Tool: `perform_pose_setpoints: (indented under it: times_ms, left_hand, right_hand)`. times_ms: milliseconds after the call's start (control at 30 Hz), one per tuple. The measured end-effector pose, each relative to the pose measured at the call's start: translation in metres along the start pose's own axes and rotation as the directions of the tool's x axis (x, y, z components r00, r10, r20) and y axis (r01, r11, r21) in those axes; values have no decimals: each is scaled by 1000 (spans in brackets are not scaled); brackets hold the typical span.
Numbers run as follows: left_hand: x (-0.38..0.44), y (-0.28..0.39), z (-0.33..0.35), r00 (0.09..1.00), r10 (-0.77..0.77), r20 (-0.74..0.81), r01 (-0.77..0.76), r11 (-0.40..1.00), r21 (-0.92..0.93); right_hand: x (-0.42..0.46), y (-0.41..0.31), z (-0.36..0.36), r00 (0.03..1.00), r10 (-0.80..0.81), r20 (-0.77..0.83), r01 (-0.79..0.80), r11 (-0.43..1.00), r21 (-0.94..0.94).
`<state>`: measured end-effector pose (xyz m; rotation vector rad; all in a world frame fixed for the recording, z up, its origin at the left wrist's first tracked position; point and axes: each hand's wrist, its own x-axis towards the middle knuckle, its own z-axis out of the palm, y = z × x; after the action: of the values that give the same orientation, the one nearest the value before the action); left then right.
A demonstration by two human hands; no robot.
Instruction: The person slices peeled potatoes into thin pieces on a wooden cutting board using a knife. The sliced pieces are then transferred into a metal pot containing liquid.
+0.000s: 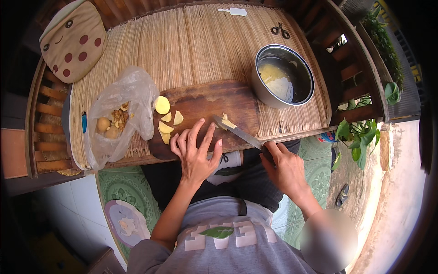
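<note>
My right hand (284, 167) grips the dark handle of a kitchen knife (241, 133). The knife's blade lies low over the wooden cutting board (205, 99), against a small pile of thin pale-yellow strips (227, 122). My left hand (198, 150) rests at the board's near edge with its fingers spread, the fingertips left of the blade; whether a small piece is under them I cannot tell. Several peeled yellow slices, one of them a round slice (162, 104), lie on the board's left part. Beyond its right end stands a metal pot (270, 96) with yellow pieces in cloudy liquid.
Left of the board, a clear plastic bag (119, 89) holds round brown tubers and peelings. A blue object (84, 122) lies beside it. Scissors (280, 31) and a white peeler-like tool (236, 12) lie at the back of the woven mat (191, 44). A cushion (73, 44) leans back left.
</note>
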<state>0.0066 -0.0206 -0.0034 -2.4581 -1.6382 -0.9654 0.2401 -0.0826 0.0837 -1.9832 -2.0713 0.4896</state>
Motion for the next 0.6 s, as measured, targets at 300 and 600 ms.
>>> perform_pose_setpoints:
  times_ms: [300,600]
  left_hand:
    - [9,7,-5,991,127,44,-126,992,-28]
    - [28,-2,-5,990,66,126,-49,990,-131]
  right_hand:
    - [0,-3,-11,997,-63,-48,57,991,-117]
    - [-8,-1,-30,999,-40,-15,39,996,-74]
